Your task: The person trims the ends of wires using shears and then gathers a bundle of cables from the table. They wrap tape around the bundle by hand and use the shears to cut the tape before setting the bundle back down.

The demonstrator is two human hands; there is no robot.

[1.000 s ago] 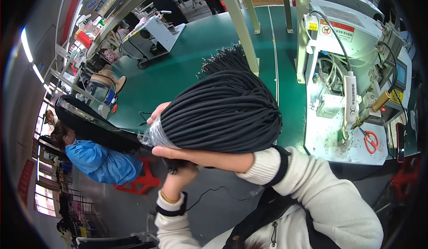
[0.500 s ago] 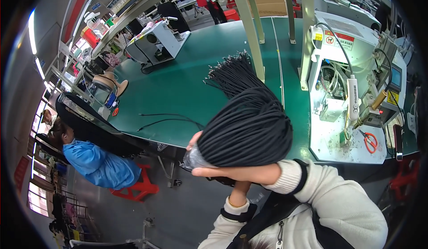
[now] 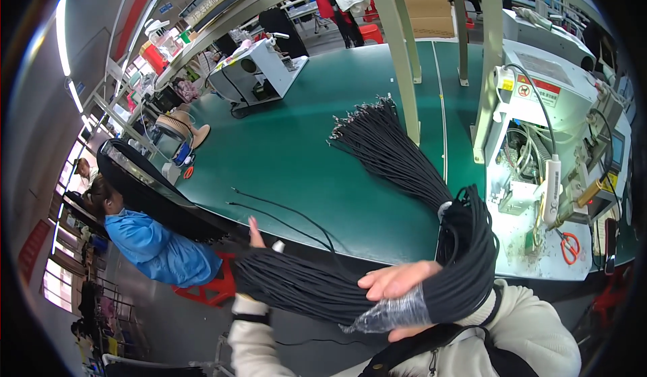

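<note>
A thick bundle of black cords (image 3: 303,286) stretches across in front of me, bends at the right, and runs back to a fan of metal-tipped ends (image 3: 367,121) on the table. Clear plastic film (image 3: 394,315) wraps its middle. My right hand (image 3: 401,282) is closed around the bundle at this film, fingers on top. Under the bundle's left end, my left hand (image 3: 255,234) holds it from below; one upright digit shows, the remaining fingers are hidden. A small white piece (image 3: 278,246) shows beside that hand. A pale band (image 3: 444,208) rings the cords near the table edge.
Two loose black cords (image 3: 283,208) lie on the green table (image 3: 269,148). At right stands a machine (image 3: 539,121) with orange-handled scissors (image 3: 570,247) beside it. Metal posts (image 3: 397,60) rise from the table. A person in blue (image 3: 158,245) sits at left.
The bundle, earlier gathered in a loop over the table, is now spread lengthwise near my body. My left hand has moved left with one end; my right hand has shifted onto the film.
</note>
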